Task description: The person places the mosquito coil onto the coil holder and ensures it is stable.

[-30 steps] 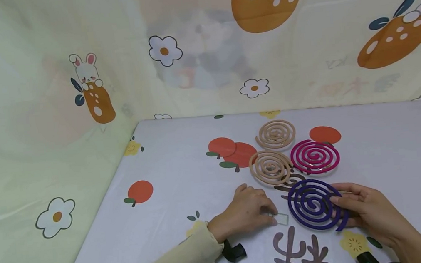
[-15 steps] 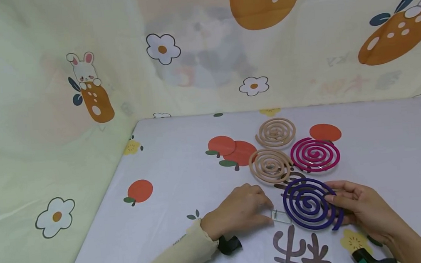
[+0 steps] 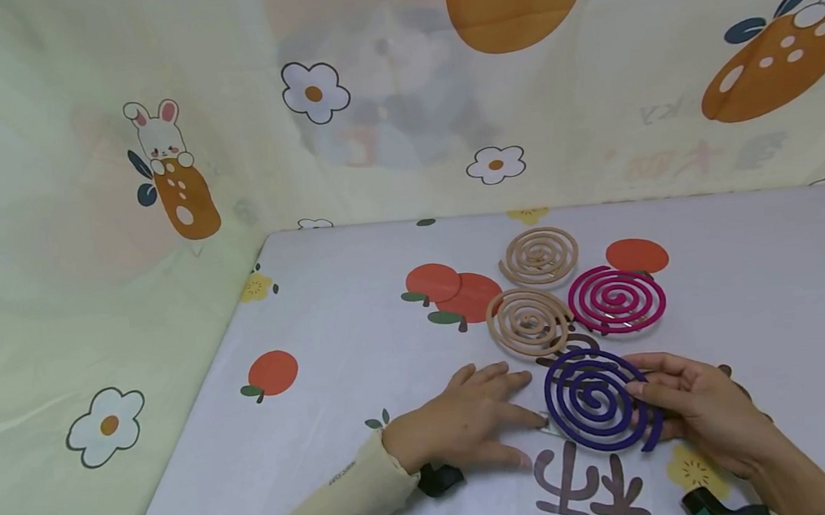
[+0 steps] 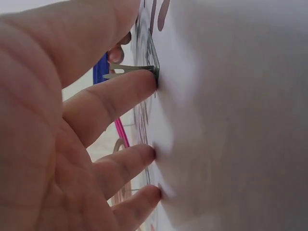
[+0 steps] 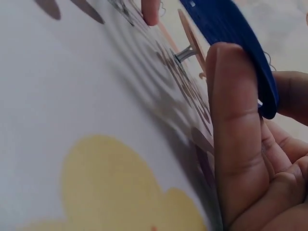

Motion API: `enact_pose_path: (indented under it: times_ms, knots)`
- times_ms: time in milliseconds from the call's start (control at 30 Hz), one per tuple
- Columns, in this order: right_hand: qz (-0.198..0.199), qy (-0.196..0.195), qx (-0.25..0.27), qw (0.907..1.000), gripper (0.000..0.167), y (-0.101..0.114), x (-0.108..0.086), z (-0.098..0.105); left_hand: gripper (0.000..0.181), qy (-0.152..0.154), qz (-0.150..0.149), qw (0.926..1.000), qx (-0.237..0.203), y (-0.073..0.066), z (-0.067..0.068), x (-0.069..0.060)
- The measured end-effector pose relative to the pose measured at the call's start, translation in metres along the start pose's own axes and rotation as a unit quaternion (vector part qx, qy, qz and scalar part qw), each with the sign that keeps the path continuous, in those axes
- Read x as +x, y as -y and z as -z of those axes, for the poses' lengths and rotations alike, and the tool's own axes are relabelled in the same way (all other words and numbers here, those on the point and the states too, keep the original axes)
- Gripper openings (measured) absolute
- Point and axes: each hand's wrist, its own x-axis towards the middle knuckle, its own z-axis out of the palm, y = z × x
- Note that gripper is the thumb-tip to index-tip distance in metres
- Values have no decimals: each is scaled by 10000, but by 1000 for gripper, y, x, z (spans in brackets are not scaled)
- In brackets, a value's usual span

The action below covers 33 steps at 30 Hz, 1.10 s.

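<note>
- Right hand [image 3: 698,408]: pinch hold on the right-hand edge of a dark blue mosquito coil [image 3: 595,393], thumb on top, fingers beneath.
- Left hand [image 3: 464,425]: holds nothing; fingers spread and extended, palm down, index fingertip at a metal coil stand [image 4: 132,67].
- Wrist cameras, black: one at the left wrist [image 3: 441,479], one at the right [image 3: 725,507].
- Sleeve [image 3: 345,500], cream, on the left forearm, reaching in from the near left.
- Dark blue coil, position: to the left of the right hand's grip, raised off the table, flat spiral with no marked long axis; loose outer end toward the person.
- Governing relation, as judged: coil over stand. The stand's base lies on the table, partly hidden beneath the coil's left side; its prong rises toward the coil. Contact between prong and coil cannot be told. Left hand nearer the stand; right hand carries the coil.
- Right hand pose: low, from the near right, pointing left.
- Tan coil [image 3: 529,322], nearer of two, beyond the blue one.
- Magenta coil [image 3: 617,298], just right of it.
- Tan coil, second [image 3: 539,254], farthest of the coils.
- Backdrop cloth [image 3: 400,197], printed with flowers and rabbits.
</note>
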Motion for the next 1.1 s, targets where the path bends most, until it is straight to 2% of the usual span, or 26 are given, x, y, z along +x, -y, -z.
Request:
enact_pose_path:
  times_ms: [267,467,667,933,1100]
  knots:
    - [23,109,62,9999,28,-2,1,-7,57,38,47,10000,78,-3,-5,-5]
    - [146,317,-23,9994,30,-4,3,-12,75,283,214,9994,-10,-9,-9,-7]
    - [183,597,-24,9980,35,-2,6,-13,86,411,374,9984,136,-17,-13,-9]
    - [186,801,94,9966,40,1,6,-12,89,393,405,9981,240,-21,-14,-10]
    - [137,775,39,9969,40,1,7,-15,93,359,410,9981,294,-22,-13,-11]
